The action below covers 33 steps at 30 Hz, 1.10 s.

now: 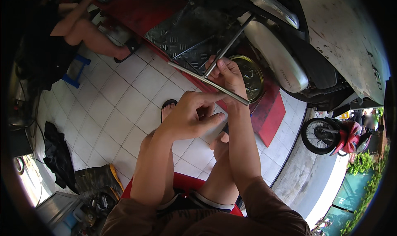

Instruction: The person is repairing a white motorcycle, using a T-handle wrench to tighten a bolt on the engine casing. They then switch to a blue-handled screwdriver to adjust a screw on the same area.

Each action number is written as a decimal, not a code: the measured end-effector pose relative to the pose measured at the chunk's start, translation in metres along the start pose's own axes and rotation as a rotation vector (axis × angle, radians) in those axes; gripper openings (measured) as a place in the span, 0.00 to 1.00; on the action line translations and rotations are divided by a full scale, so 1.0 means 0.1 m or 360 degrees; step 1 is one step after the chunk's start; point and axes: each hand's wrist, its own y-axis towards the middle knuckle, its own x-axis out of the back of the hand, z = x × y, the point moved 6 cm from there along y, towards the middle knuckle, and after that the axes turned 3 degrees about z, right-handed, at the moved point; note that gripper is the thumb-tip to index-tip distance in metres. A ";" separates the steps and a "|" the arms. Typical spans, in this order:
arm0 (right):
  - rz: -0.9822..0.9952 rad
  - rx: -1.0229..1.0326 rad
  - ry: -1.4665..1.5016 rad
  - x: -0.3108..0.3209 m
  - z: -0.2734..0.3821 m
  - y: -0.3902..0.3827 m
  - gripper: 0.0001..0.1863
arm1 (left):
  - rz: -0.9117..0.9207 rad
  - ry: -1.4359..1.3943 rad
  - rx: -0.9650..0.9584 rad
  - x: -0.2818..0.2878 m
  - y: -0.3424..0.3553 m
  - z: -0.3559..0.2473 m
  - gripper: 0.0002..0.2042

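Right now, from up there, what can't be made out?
Head view:
T-handle wrench: far end lost against the dark motorcycle.
Metal bits in the round tin: too small to identify.
Tin's left edge: behind the right hand.
Co-worker: head lost at the dark upper-left edge.

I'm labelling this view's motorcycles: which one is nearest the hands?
The pale-bodied motorcycle at upper right, its silver casing near the right hand; the red motorcycle stands farther off, outdoors.

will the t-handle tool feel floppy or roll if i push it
The T-handle tool is likely stiff, since its rods look like straight metal. It may feel slick, given the smooth shine. Rolling far seems unlikely: the crossbar sits across the shaft.
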 end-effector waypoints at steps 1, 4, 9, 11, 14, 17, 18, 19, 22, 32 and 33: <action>0.0008 0.0013 0.0022 0.02 0.01 0.00 0.14 | -0.0181 -0.0162 -0.0065 0.07 0.02 -0.04 0.27; 0.0015 0.0016 0.0079 0.05 -0.06 0.04 0.14 | -0.0770 -0.0523 -0.0032 0.39 -0.06 0.00 0.29; 0.0033 0.0167 0.0168 0.01 -0.09 0.13 0.13 | 0.0069 0.0079 0.0282 0.28 -0.12 0.22 0.27; 0.0043 0.0217 0.0204 -0.01 -0.11 0.15 0.14 | 0.0105 -0.0107 0.0010 0.22 -0.13 0.07 0.27; -0.0044 0.0233 0.0191 -0.01 -0.14 0.12 0.16 | -0.0658 -0.0833 -0.0042 0.44 -0.14 0.10 0.26; -0.0099 0.0254 0.0178 -0.05 -0.14 0.11 0.22 | -0.0592 -0.0152 0.0420 0.50 -0.18 0.36 0.25; -0.0109 0.0258 0.0181 -0.05 -0.14 0.10 0.24 | -0.0323 0.0120 0.0388 0.45 -0.16 0.36 0.24; -0.0120 0.0262 0.0183 -0.04 -0.13 0.08 0.27 | -0.0219 0.0016 0.0234 0.40 -0.15 0.33 0.23; 0.0067 0.0258 0.0193 -0.04 -0.17 0.05 0.35 | -0.0209 -0.0316 -0.0095 0.37 -0.14 0.25 0.23; 0.0234 0.0310 0.0330 -0.04 -0.24 0.14 0.37 | -0.0560 0.0128 -0.0026 0.52 -0.15 0.29 0.09; 0.0253 0.0309 0.0330 -0.07 -0.25 0.14 0.36 | -0.0633 0.0083 -0.0056 0.53 -0.15 0.29 0.09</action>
